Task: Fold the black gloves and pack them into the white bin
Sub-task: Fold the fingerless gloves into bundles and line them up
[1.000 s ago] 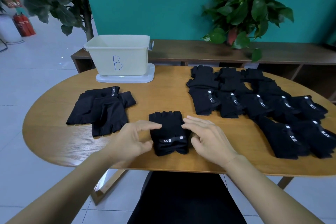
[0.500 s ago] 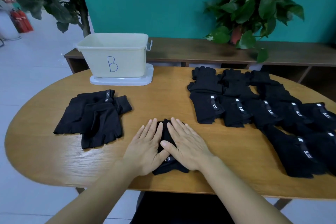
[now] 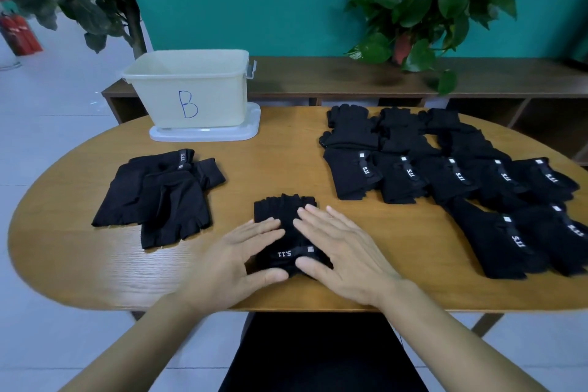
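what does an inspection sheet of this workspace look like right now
surface: oval wooden table, wood grain bare between the piles
job's things: folded glove bundle near the front edge; white bin marked B at back left, standing on its lid; loose gloves left; unfolded glove rows right
clutter: nothing seen
hands: left hand and right hand flat on the bundle, fingers straight
cables: nothing seen
surroundings: teal wall, potted plant on a low shelf, red extinguishers far left

Half a second ago your hands lay close together, covering most of the folded glove (image 3: 288, 232). Now your left hand (image 3: 235, 259) and right hand (image 3: 342, 251) have slid apart toward its sides, baring its fingertip end and the 5.11 strap.
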A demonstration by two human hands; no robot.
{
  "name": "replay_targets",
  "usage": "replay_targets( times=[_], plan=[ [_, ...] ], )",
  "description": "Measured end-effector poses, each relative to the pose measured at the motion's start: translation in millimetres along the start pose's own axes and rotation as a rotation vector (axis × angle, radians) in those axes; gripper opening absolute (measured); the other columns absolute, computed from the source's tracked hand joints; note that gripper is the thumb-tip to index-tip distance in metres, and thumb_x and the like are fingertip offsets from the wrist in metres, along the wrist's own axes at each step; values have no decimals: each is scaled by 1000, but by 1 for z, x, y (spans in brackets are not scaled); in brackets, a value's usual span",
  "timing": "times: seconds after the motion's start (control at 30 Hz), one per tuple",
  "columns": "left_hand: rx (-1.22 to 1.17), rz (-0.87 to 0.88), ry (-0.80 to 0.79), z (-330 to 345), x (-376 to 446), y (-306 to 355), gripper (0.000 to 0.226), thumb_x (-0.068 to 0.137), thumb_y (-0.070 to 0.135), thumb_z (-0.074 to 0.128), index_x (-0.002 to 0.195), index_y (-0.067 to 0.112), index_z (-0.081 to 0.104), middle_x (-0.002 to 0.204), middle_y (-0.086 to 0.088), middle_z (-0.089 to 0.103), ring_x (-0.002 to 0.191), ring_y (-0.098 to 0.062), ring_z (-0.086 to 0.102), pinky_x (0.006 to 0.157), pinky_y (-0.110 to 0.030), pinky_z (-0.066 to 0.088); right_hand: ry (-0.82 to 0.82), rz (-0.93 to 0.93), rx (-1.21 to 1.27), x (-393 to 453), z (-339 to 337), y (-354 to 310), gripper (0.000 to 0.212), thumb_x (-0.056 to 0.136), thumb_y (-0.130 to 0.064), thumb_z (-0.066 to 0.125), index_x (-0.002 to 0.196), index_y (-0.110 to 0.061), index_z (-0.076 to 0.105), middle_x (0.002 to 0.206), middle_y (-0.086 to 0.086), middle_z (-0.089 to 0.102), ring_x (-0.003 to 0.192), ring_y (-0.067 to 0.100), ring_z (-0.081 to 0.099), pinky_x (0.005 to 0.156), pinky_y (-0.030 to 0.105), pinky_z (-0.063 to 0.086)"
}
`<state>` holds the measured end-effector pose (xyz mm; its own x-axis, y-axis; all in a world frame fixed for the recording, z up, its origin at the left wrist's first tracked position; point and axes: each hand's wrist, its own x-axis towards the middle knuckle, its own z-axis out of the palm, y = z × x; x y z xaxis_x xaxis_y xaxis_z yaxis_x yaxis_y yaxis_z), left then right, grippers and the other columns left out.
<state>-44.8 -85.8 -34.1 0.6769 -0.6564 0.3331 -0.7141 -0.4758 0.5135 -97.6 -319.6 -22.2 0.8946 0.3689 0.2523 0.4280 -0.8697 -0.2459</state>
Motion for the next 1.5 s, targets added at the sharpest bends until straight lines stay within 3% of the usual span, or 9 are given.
replay_targets(
  times=[0.17, 0.37, 0.5, 0.6, 0.67, 0.83, 1.03, 1.17, 1.5],
  plan=[
    [39, -2, -107, -3, -6, -2, 83, 72, 73, 59, 136, 20, 56, 140, 15, 46, 130, 27, 20, 113, -6, 8, -67, -19, -121, -3, 7, -3, 75, 90, -66, 36, 143, -14, 48, 152, 3, 40, 145, 11, 26, 120, 31, 7],
    [116, -114, -178, -6, -4, 2, 68, 80, 64, 58, 136, 26, 56, 142, 8, 52, 133, -5, 46, 111, -13, 27, -104, -1, -130, -4, 2, -8, 76, 90, -66, 42, 149, -18, 37, 156, -2, 32, 147, 6, 17, 116, 20, -8],
    [-10, -196, -155, -12, -4, 12, 54, 83, 55, 62, 128, 25, 65, 120, 12, 68, 94, -2, 67, 82, -15, 50, -53, 36, 1, -13, -4, -15, 76, 85, -47, 62, 151, -23, 32, 153, -17, 21, 138, -9, -1, 109, 7, -11],
    [-188, -211, -144, -12, -8, 21, 25, 88, 25, 71, 112, 23, 73, 82, 31, 68, 73, 10, 61, 69, -4, 39, -27, 96, 104, -18, -1, -15, 60, 84, -30, 66, 139, -24, 44, 150, -17, 30, 138, -7, 7, 117, 13, 3],
    [-244, -223, -129, -13, -9, 22, 32, 82, 34, 74, 113, 27, 73, 101, 30, 68, 99, 12, 61, 87, -8, 42, 30, 97, 136, -19, 5, -11, 40, 89, -28, 65, 127, -20, 55, 143, -7, 51, 139, -1, 29, 120, 28, 20],
    [-176, -306, -246, -17, -2, 14, 73, 64, 50, 86, 127, 46, 51, 124, 36, 50, 116, 18, 44, 99, -9, 34, 73, 288, 322, -14, 5, -7, 21, 93, -27, 63, 113, -29, 55, 116, -13, 66, 113, 0, 55, 102, 30, 44],
    [-425, -393, 52, -6, 14, 17, 17, 92, 20, 67, 106, 28, 66, 103, 20, 71, 101, 4, 64, 92, -20, 49, 218, 493, 402, 2, 8, -16, 10, 95, -37, 53, 99, -33, 46, 83, -4, 69, 52, 3, 49, 61, 35, 46],
    [-321, -489, 228, 7, 26, 13, 19, 93, 23, 66, 74, 18, 64, 75, 2, 70, 77, -15, 65, 75, -36, 52, 331, 665, 332, 19, 8, -22, 25, 95, -41, 52, 112, -23, 56, 87, 5, 70, 76, 21, 63, 72, 35, 49],
    [-55, -585, 282, 25, 48, 5, 26, 94, 28, 63, 76, 10, 65, 65, -2, 66, 60, -20, 60, 53, -34, 46, 319, 780, 37, 45, 17, -18, 32, 98, -41, 52, 112, -14, 62, 103, 1, 66, 87, 23, 62, 71, 28, 36]
  ],
)
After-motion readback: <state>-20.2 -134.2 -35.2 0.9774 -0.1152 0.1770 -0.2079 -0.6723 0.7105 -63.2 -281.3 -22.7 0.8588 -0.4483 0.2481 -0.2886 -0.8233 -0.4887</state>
